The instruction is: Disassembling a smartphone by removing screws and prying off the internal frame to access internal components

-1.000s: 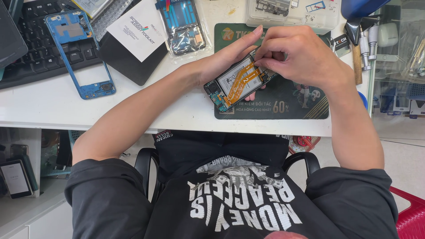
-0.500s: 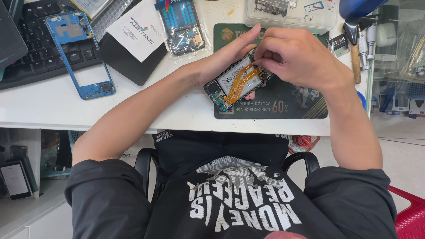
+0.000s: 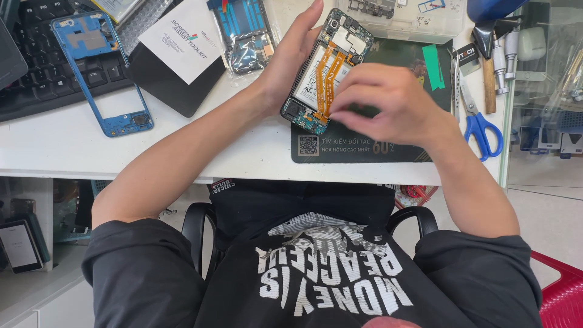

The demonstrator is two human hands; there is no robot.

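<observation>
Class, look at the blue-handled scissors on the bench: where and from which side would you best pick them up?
Probably by the blue handle loops of the scissors, coming from the bench's near edge. They lie flat with the loops toward the person and the blades pointing away, with the right hand nearest.

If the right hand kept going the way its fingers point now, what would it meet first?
The right hand points left, fingertips at the opened phone, so it would likely first meet the orange flex cable over the battery. The left hand holds the phone's far side. Contact is unclear.
</observation>
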